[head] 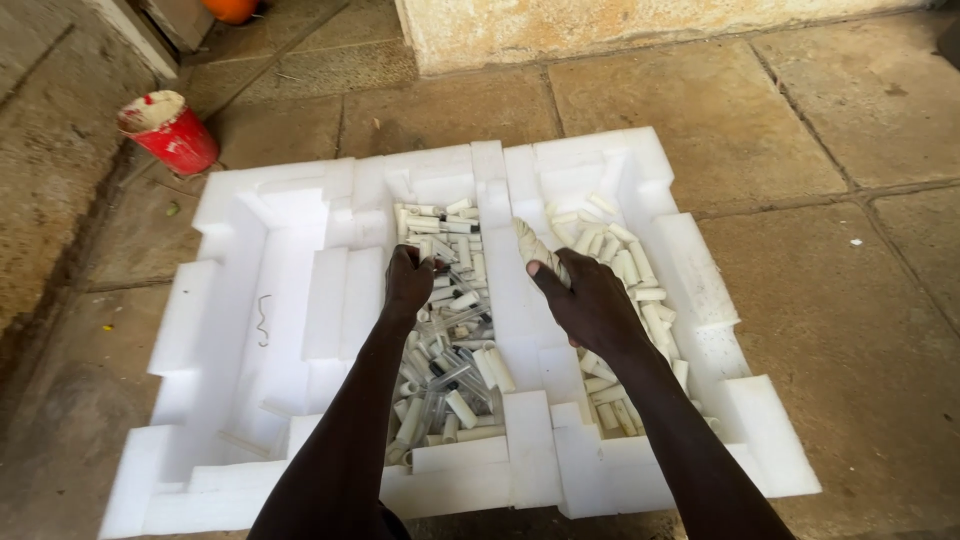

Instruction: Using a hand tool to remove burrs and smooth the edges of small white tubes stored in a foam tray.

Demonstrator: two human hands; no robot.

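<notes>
The white foam tray (300, 200) lies on the stone floor. Left hand (408, 280) clenches tubes in the middle compartment's mixed pile (450, 340). Right hand (592, 305) grasps a wrapped white roll (532, 243) at 12 o'clock; right compartment holds white rolls (628, 262) (sorting appears partly complete).

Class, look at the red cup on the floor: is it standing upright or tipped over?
Tipped. The red cup leans on the stone floor, its pale mouth facing up-left.

Worn stone-slab floor (760, 110), pale rough wall base (600, 25), red paint-smeared can (172, 132), daylight.
</notes>
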